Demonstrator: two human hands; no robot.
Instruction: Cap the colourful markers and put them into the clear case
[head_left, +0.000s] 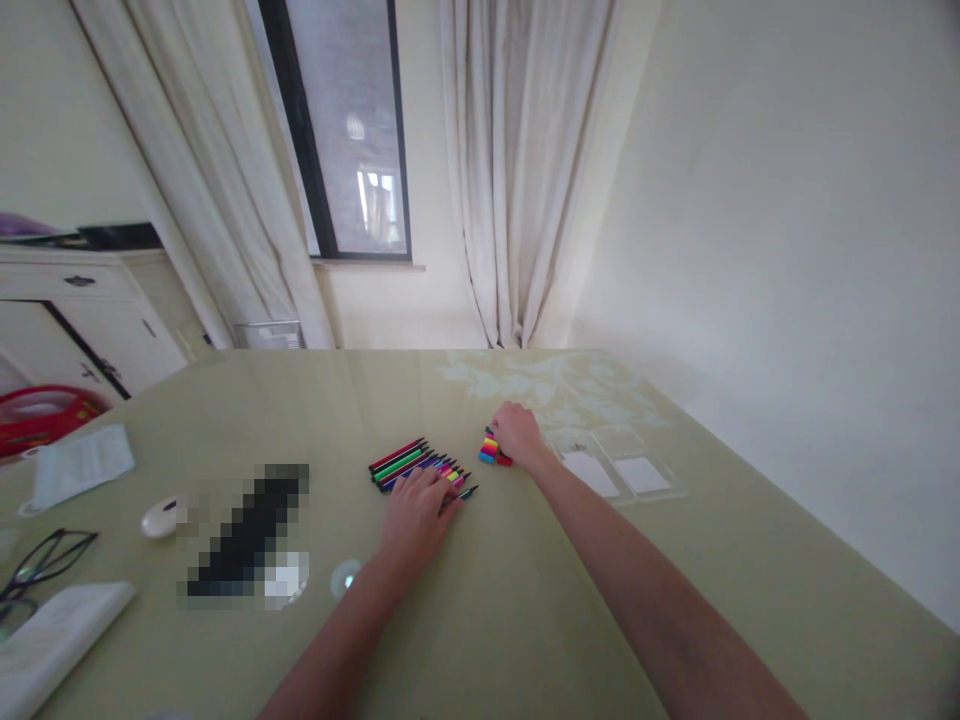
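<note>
Already rowed: pens [399,463]; coloured pieces [489,448] only partly.
Left hand [418,508] over pens, right hand [519,433] over pieces; both grips unclear.

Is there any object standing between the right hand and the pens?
Yes. Small coloured pieces lie beside the right hand, on the side toward the pens. Beyond them, nothing visible blocks the way, though the left hand covers part of the pens.
</note>
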